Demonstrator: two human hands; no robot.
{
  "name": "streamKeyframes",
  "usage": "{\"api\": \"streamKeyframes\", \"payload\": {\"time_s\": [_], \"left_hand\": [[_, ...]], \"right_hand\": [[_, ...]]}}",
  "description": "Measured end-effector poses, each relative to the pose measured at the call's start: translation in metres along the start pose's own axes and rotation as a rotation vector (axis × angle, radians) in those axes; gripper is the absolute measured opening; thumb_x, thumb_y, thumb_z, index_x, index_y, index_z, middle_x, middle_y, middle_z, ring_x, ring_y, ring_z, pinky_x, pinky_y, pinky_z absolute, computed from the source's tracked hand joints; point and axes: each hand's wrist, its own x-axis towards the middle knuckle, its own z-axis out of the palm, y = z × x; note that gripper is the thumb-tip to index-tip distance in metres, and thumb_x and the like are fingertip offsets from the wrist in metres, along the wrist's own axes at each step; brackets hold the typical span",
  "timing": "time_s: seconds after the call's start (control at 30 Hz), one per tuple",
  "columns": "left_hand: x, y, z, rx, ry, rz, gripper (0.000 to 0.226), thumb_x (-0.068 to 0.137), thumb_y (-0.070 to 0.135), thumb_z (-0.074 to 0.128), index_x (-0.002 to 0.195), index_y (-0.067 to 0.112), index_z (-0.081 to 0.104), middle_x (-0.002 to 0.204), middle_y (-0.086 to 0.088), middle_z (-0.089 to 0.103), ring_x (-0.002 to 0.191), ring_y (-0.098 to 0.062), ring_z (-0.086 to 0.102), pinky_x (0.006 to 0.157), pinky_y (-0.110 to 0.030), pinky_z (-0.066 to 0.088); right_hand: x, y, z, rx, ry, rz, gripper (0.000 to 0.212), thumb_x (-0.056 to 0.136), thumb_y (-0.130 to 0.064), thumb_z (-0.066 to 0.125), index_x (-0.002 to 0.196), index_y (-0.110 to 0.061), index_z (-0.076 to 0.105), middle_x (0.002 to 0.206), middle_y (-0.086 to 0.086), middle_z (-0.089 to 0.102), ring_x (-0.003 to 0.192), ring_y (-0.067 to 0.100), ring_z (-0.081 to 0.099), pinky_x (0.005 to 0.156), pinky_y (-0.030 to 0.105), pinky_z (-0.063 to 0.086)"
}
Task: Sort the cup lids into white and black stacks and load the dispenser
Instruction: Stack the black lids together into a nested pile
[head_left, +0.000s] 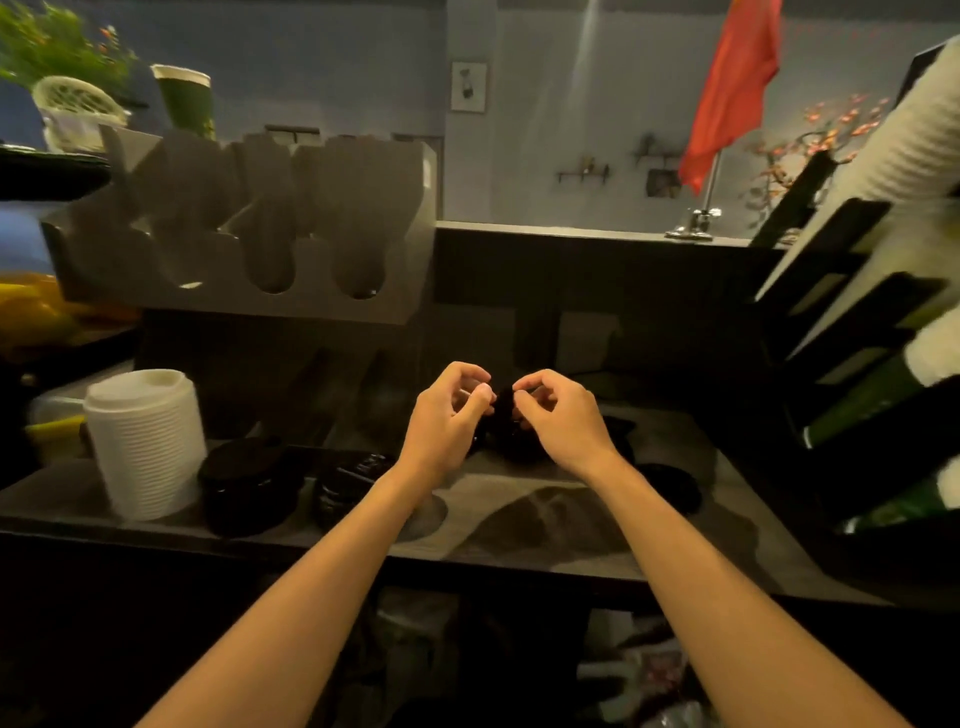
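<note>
Dim light falls on the dark grey tabletop (519, 540). Near its middle the left hand (447, 421) and the right hand (558, 421) both pinch a clump of black plastic cup lids (511, 441). Nested lids may separate suddenly and drop, hard to find on this dark surface.

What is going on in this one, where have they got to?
A person is sorting cup lids at a dark counter. The left hand and right hand pinch a small pile of black lids between them at the middle; whether it is lifted is unclear. A tall white lid stack stands at the left, with two shorter black stacks beside it. The grey dispenser sits behind, its slots too dim to judge.
</note>
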Motion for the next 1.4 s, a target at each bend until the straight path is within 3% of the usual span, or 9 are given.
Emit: {"api": "streamKeyframes", "payload": {"time_s": [0.2,0.37,0.5,0.53,0.63,0.77,1.1,1.27,1.4], "left_hand": [[0.002,-0.013,0.047,0.016,0.0,-0.053,0.013,0.102,0.023,0.06,0.115,0.02,0.063,0.101,0.005,0.069,0.096,-0.009,0.068,0.086,-0.027,0.055],[0.024,-0.023,0.057,0.11,0.048,-0.046,0.01,0.101,0.022,0.061,0.111,0.022,0.064,0.098,0.009,0.067,0.093,-0.004,0.064,0.081,-0.023,0.054],[0.043,-0.034,0.054,0.299,0.041,-0.057,0.014,0.103,0.026,0.057,0.117,0.024,0.06,0.097,0.011,0.064,0.084,-0.003,0.063,0.069,-0.024,0.052],[0.046,-0.038,0.054,0.366,0.041,-0.064,0.016,0.103,0.027,0.057,0.119,0.025,0.059,0.103,0.01,0.064,0.087,-0.007,0.064,0.072,-0.026,0.053],[0.055,-0.058,0.054,0.646,-0.095,-0.154,0.034,0.102,0.029,0.054,0.136,0.029,0.055,0.136,0.006,0.058,0.122,-0.02,0.055,0.108,-0.04,0.043],[0.058,-0.072,0.055,0.827,-0.342,-0.201,0.041,0.107,0.031,0.042,0.147,0.032,0.049,0.156,0.008,0.044,0.146,-0.016,0.034,0.123,-0.038,0.021],[0.054,-0.072,0.058,0.734,-0.2,-0.184,0.033,0.102,0.019,0.047,0.132,0.032,0.057,0.134,0.008,0.058,0.124,-0.02,0.052,0.107,-0.037,0.04],[0.052,-0.07,0.052,0.789,-0.204,-0.283,0.052,0.099,0.036,0.056,0.148,0.027,0.044,0.151,0.001,0.047,0.144,-0.021,0.037,0.12,-0.041,0.027],[0.051,-0.067,0.053,0.75,-0.187,-0.268,0.049,0.098,0.036,0.06,0.145,0.028,0.047,0.143,0.005,0.056,0.132,-0.023,0.051,0.112,-0.038,0.038]], "right_hand": [[0.004,0.052,-0.03,-0.067,-0.038,0.058,0.017,0.097,-0.035,0.061,0.113,-0.03,0.065,0.097,-0.011,0.066,0.091,0.01,0.064,0.084,0.043,0.057],[0.018,0.07,-0.032,-0.3,-0.248,-0.006,0.042,0.093,-0.043,0.066,0.133,-0.035,0.054,0.132,-0.01,0.054,0.121,0.013,0.054,0.098,0.037,0.05],[0.045,0.07,-0.026,-0.448,-0.419,-0.094,0.058,0.084,-0.053,0.072,0.136,-0.038,0.051,0.137,-0.01,0.045,0.125,0.015,0.046,0.098,0.036,0.046],[0.051,0.071,-0.021,-0.486,-0.466,-0.107,0.061,0.082,-0.056,0.072,0.137,-0.037,0.052,0.139,-0.01,0.044,0.126,0.015,0.045,0.099,0.036,0.046],[0.06,0.076,-0.002,-0.642,-0.613,-0.148,0.07,0.08,-0.063,0.067,0.141,-0.035,0.05,0.144,-0.007,0.046,0.129,0.02,0.045,0.101,0.037,0.044],[0.06,0.078,0.0,-0.684,-0.625,-0.187,0.058,0.086,-0.063,0.063,0.138,-0.039,0.054,0.133,-0.01,0.055,0.118,0.018,0.053,0.093,0.033,0.046],[0.057,0.087,-0.021,-0.429,-0.538,-0.1,0.027,0.079,-0.055,0.077,0.096,-0.035,0.067,0.101,-0.018,0.06,0.094,0.007,0.055,0.085,0.033,0.049],[0.057,0.088,-0.023,-0.369,-0.505,-0.05,0.035,0.076,-0.053,0.081,0.098,-0.034,0.061,0.099,-0.016,0.058,0.089,0.007,0.056,0.08,0.034,0.053],[0.058,0.09,-0.021,-0.233,-0.466,-0.001,0.034,0.076,-0.047,0.083,0.095,-0.033,0.06,0.097,-0.011,0.064,0.088,0.012,0.062,0.078,0.037,0.054]]}}
